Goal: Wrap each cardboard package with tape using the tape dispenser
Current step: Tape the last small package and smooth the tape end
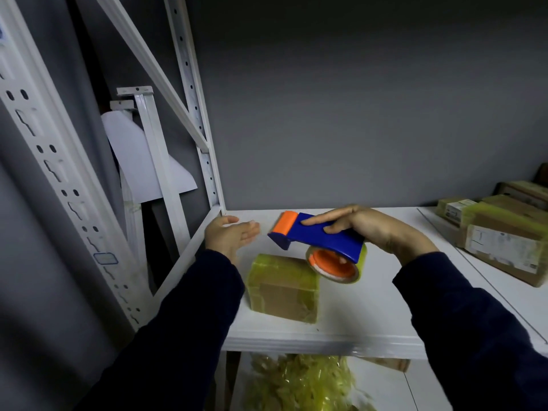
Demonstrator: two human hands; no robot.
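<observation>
Head view: tape dispenser held over the box

Head view shows the right hand [364, 229] wrapped around the blue tape dispenser [320, 237]. The left hand [229, 234] is open and holds nothing. The cardboard package [284, 287] sits on the white shelf [370, 315], just under the tape roll [335, 264]. The dispenser lies long-ways left to right, with its orange end pointing left. Best to hold the box still with the free hand, then pull the tape flat and tight.

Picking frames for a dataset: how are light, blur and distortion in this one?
Head view: dim, the wall darkening toward the top; the left hand is slightly motion-blurred; the dispenser in the right hand and the package read sharp; the rack posts bow from the wide lens; the yellow heap below the shelf is smeared.
</observation>
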